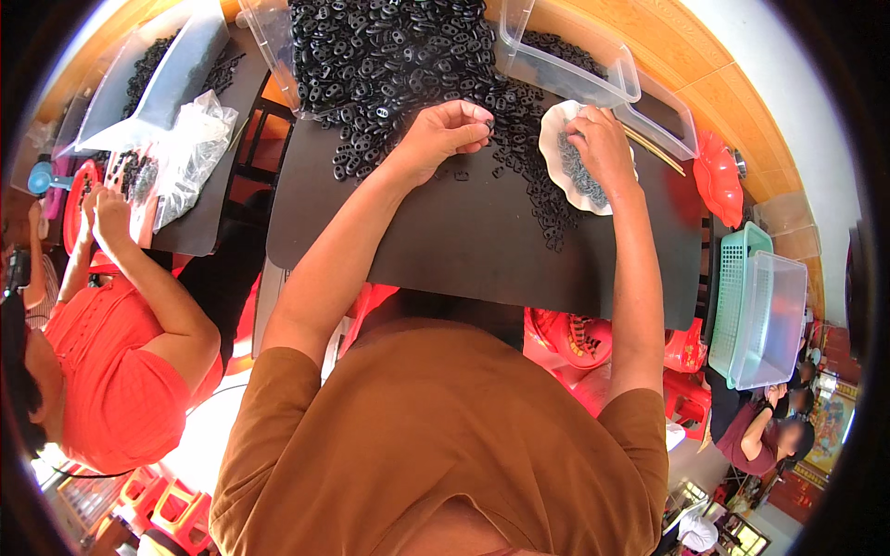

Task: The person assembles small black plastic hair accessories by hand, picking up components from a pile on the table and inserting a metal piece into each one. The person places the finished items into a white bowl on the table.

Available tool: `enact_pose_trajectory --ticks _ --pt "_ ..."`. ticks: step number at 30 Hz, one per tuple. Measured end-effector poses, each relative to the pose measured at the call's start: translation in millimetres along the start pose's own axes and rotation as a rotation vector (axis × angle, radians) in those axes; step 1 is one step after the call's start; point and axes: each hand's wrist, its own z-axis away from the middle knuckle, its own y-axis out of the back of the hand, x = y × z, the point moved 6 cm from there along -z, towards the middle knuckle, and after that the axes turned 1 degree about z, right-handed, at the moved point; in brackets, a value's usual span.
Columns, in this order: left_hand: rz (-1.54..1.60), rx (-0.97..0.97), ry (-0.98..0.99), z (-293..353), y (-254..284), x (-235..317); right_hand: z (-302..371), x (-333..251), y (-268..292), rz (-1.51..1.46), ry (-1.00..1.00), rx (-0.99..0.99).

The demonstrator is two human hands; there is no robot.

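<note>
My left hand (434, 141) is raised over the dark table (445, 246), thumb and forefinger pinched on a small black piece (489, 125) that mostly hides between the fingertips. Over a white scalloped bowl (549, 139) is my right hand (604, 153), its fingers curled down among small grey metal pieces (573, 165). Whether those fingertips hold one is hidden. A heap of black oval plastic pieces with two holes (389, 56) lies beyond my left hand. Between my hands spreads a trail of smaller black clip-like pieces (547, 204).
A clear plastic bin (575, 74) stands at the back right, beside thin sticks (656, 151) and a red dish (718, 178). A teal basket (731, 306) sits at far right. Left, a person in red (120, 361) works at another table with a clear bag (197, 157).
</note>
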Motion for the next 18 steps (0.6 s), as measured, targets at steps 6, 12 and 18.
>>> enact_pose_trajectory --ticks 6,12,18 --pt "0.018 -0.009 -0.007 0.9 -2.6 0.8 4.3 9.3 8.8 -0.233 -0.115 -0.001" --pt "-0.005 -0.016 -0.010 1.2 -5.1 1.0 16.1 21.7 2.7 -0.707 -0.409 0.018" --pt "0.002 -0.010 0.011 0.4 -4.9 -1.3 18.6 1.8 -3.0 -1.122 -0.426 0.128"
